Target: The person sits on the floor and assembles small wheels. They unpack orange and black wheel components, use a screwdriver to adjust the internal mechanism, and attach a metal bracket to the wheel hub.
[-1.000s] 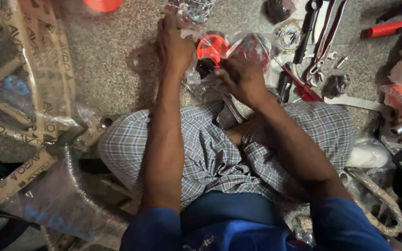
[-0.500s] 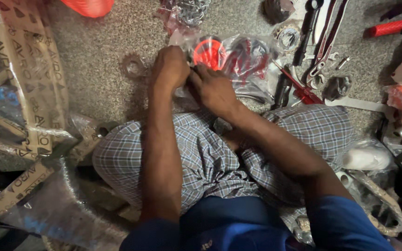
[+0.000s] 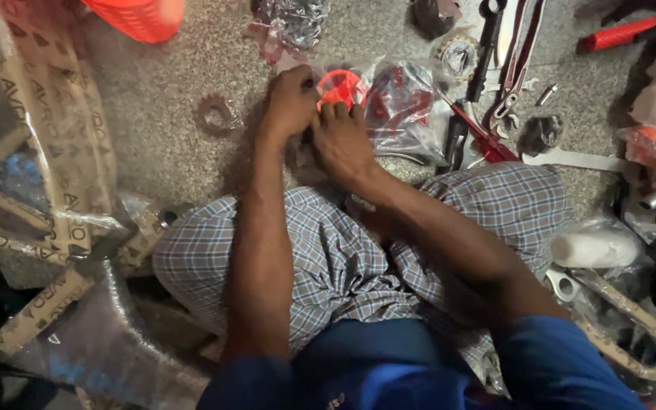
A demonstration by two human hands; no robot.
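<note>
- Checked cloth (image 3: pixel 343 266) over lap nearest, both forearms reaching out over it
- Left hand (image 3: pixel 290 102) and right hand (image 3: pixel 343 140) side by side, touching, fingers pinched tight on red round part (image 3: pixel 339 87) in a clear bag (image 3: pixel 396 102) on the floor just ahead of the knees
- Looks early: part not yet out of its plastic, bag seemingly being worked open
- Wrapped frame (image 3: pixel 47 190) in cardboard and film crowds left side
- Right of bag: wrenches (image 3: pixel 506 83), red screwdriver (image 3: pixel 476 133), white strip (image 3: pixel 575 159); tight clutter near right elbow
- Small ring (image 3: pixel 214 114) left of left hand
- Far edge: orange tub (image 3: pixel 134 15), red handle (image 3: pixel 620 34)
</note>
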